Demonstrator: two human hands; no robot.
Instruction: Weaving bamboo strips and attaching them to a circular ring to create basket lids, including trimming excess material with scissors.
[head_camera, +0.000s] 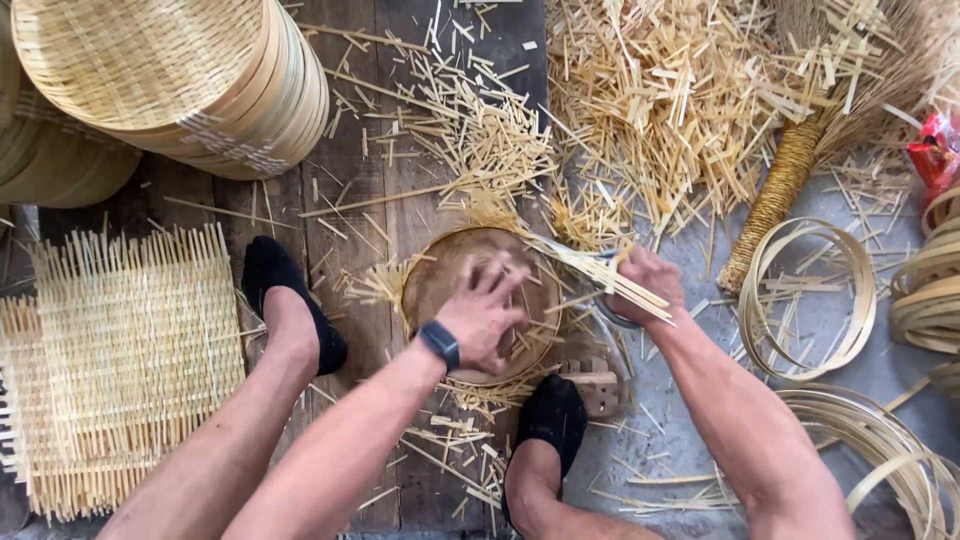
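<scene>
Left hand (483, 312) lies spread, fingers wide, pressed flat on a round woven bamboo tray (450, 275) that sits btwn the two black-socked feet; a dark watch (440, 344) on that wrist. Right hand (645, 282) is closed round the handles of scissors (585, 262), blades pointing toward the left hand at the tray's far rim, w/ loose strip ends sticking out under and past the knuckles. Just below the right hand, beside the near foot, a small wooden block (597, 385). Beyond both hands, a big litter of cut bamboo offcuts (660, 100). Past the right hand, a straw broom (790, 170), and further out bamboo hoops (810, 300). Well off the left hand's outer side: untrimmed woven mat (120, 350); above it, stack of finished trays (190, 80).
</scene>
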